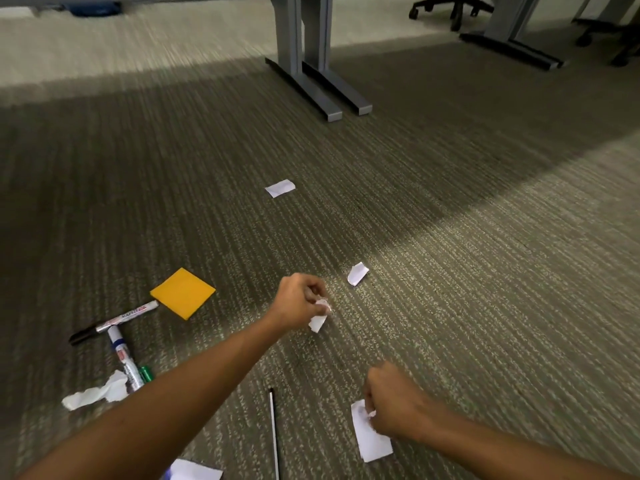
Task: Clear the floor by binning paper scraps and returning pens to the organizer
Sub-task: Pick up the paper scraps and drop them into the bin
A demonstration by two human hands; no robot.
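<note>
My left hand is closed around a small white paper scrap just above the carpet. Nearer to me, my right hand pinches the top of a larger white paper slip. More white scraps lie ahead, farther off, at the left and at the bottom edge. Two silver markers and a green pen lie crossed at the left. A thin black-and-white pen lies between my arms.
An orange sticky-note pad lies by the markers. Grey desk legs stand ahead, another desk foot and office chair bases at the far right. No bin or organizer is in view.
</note>
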